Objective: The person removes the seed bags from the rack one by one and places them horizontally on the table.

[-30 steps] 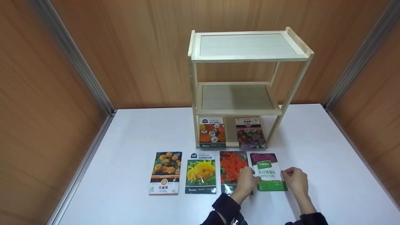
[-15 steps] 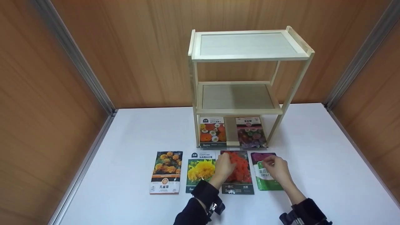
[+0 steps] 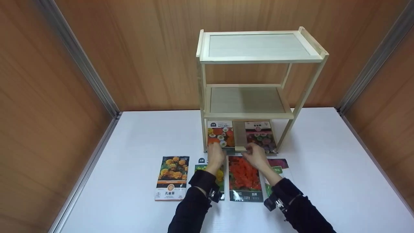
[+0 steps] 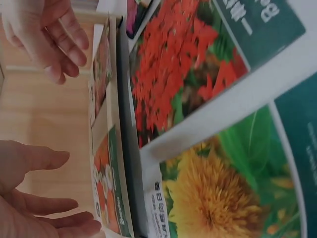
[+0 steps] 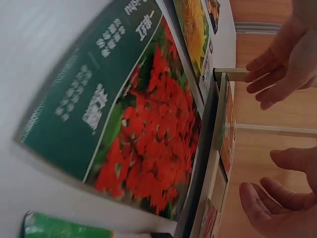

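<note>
Fingers [image 4: 49, 204] of our left hand [image 3: 216, 156] and right hand [image 3: 256, 156], loosely parted and gripping nothing, hover before the wooden rack [image 3: 249, 115].

Its bottom shelf [image 3: 240, 132] holds an orange-flowered packet [image 3: 223, 134] by the left edge, a purple-flowered packet [image 3: 261, 137] by the right; before its front edge, our bench [image 3: 142, 139] bears a marigold packet [image 3: 172, 178] reading 孔雀草, a yellow-flowered packet [image 4: 213, 203], a red-flowered packet [image 3: 245, 178] reading 一串红, and a green-labelled packet [image 3: 278, 163].
</note>
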{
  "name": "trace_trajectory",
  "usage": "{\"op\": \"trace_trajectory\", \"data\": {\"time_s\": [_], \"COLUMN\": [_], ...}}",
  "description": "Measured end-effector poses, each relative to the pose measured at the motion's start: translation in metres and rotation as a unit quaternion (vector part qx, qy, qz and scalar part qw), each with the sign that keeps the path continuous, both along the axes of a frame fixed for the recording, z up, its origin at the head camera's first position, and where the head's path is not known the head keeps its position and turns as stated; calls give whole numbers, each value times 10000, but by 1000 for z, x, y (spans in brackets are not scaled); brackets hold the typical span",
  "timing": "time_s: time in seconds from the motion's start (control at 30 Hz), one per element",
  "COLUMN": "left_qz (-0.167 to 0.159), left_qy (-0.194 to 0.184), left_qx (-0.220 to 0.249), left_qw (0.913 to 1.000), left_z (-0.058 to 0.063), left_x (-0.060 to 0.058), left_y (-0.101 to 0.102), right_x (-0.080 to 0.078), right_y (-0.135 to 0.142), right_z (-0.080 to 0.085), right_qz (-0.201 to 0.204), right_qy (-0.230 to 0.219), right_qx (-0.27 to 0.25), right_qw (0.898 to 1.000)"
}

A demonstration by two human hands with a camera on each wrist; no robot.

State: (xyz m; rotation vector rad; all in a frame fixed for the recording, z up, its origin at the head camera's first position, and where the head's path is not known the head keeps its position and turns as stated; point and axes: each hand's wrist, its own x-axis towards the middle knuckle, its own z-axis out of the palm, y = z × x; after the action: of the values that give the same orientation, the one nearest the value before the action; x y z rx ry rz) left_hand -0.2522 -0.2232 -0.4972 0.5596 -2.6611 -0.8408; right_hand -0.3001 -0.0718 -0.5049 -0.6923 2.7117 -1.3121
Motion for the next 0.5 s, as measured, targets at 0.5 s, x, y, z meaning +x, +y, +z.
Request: {"op": "trace_trajectory", "data": {"time_s": [0.5], "left_qz": [677], "left_qy": [-591], "left_qx": [282], "left_qw": [9956], "left_z": [-11], "left_x": [-11], "left_y": [-2], "right_x": [-61], "right_y": [-49], "right_z": [-57], "right_qz": [-233], "right_qy": [-1304], "right_qx": [593], "right_qw": [9894]}}
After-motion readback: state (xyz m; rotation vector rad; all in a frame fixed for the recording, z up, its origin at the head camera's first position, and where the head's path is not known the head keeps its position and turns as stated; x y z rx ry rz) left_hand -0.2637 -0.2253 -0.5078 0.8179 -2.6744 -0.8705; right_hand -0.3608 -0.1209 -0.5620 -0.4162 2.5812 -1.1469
